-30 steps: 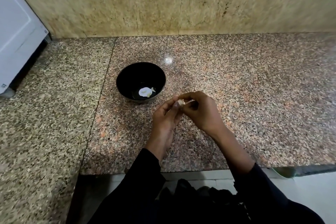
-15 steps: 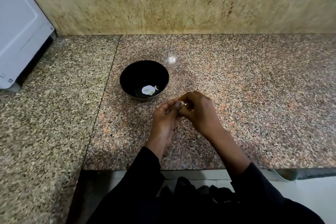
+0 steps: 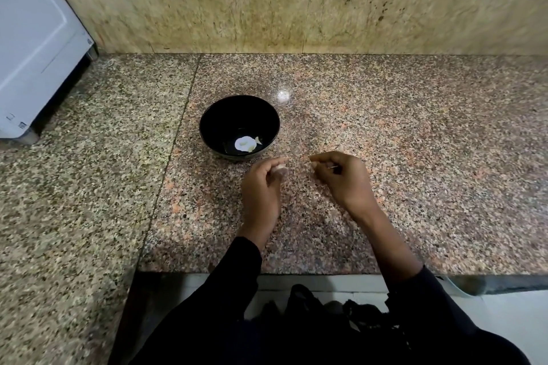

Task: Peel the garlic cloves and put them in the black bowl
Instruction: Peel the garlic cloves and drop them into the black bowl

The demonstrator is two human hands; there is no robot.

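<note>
Head view shows your left hand (image 3: pixel 262 184) curled around a pale garlic clove (image 3: pixel 280 170) at its fingertips, just in front of the black bowl (image 3: pixel 213 115), which sits on the granite counter (image 3: pixel 415 127) and already contains a pale clove-like piece (image 3: pixel 245 144) in the bottom. Your right hand (image 3: pixel 344 179) is apart from the left, fingers curled, pinching what looks like a thin sliver of skin (image 3: pixel 333 167); it is too small to be sure. I'd judge you are between stripping skin and dropping the clove. Check the clove all round for clinging papery bits before it goes in, roll it between finger and thumb to loosen them, and let the scrap fall on the counter well away from the bowl's rim. Then carry the clove over the bowl and release it low.
</note>
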